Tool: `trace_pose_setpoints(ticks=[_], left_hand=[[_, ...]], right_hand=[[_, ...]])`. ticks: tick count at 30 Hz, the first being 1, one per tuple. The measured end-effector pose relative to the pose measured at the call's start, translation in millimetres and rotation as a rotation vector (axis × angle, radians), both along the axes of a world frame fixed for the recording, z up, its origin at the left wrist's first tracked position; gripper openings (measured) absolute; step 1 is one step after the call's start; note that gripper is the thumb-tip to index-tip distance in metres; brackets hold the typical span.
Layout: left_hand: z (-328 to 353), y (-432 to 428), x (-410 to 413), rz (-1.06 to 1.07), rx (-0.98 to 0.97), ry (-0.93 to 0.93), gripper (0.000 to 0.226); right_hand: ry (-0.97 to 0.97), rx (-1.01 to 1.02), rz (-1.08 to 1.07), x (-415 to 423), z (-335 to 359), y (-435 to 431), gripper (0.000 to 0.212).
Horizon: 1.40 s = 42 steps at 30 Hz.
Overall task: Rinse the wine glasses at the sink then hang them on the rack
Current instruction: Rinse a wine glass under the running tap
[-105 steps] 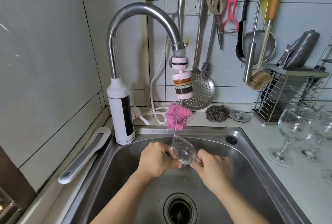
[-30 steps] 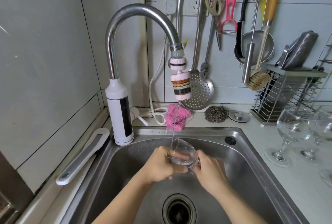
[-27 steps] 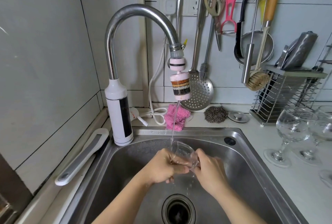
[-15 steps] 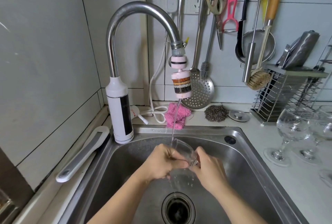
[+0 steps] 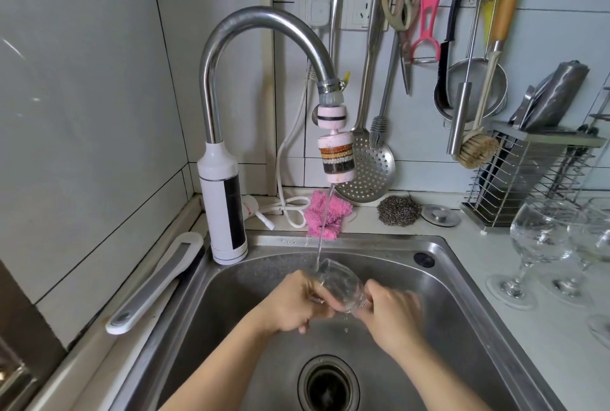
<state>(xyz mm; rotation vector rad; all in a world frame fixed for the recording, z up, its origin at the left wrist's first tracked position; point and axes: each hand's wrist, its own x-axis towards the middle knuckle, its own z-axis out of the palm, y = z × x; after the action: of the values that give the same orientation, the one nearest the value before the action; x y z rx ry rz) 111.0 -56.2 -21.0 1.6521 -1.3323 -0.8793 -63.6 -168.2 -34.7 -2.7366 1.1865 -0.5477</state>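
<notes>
Clear wine glass (image 5: 340,285) between left hand (image 5: 297,303), right hand (image 5: 389,310)

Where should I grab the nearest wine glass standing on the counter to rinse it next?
Take the nearest wine glass by its thin stem, coming from the sink side. It stands upright, another glass crowds its right, and the bowl is wide and slippery.

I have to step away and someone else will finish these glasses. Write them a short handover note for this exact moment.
Left hand and right hand both hold one glass, tilted over the sink, rim under the running tap stream.
At least two more glasses stand on the counter to the right.
Done: rinsing of the held glass is under way; whether the counter glasses are rinsed cannot be told.
Left: finish rinsing, then hang all glasses. The hanging rack is not in view.
</notes>
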Motion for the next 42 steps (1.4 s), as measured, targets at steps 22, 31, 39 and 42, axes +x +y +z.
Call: trace_pose_setpoints(ticks=[22, 31, 39, 42], left_hand=[[0, -11, -19, 0.481, -0.009, 0.443, 0.031], [0, -12, -20, 0.458, 0.013, 0.515, 0.034], [1, -9, -16, 0.520, 0.065, 0.498, 0.039], [4, -8, -15, 0.484, 0.038, 0.520, 0.036]], right_hand=[[0.026, 0.256, 0.060, 3, -3, 3, 0.031], [-0.062, 0.261, 0.101, 4, -1, 0, 0.017], [-0.026, 0.321, 0.125, 4, -2, 5, 0.034], [-0.021, 0.310, 0.132, 4, -2, 5, 0.033]])
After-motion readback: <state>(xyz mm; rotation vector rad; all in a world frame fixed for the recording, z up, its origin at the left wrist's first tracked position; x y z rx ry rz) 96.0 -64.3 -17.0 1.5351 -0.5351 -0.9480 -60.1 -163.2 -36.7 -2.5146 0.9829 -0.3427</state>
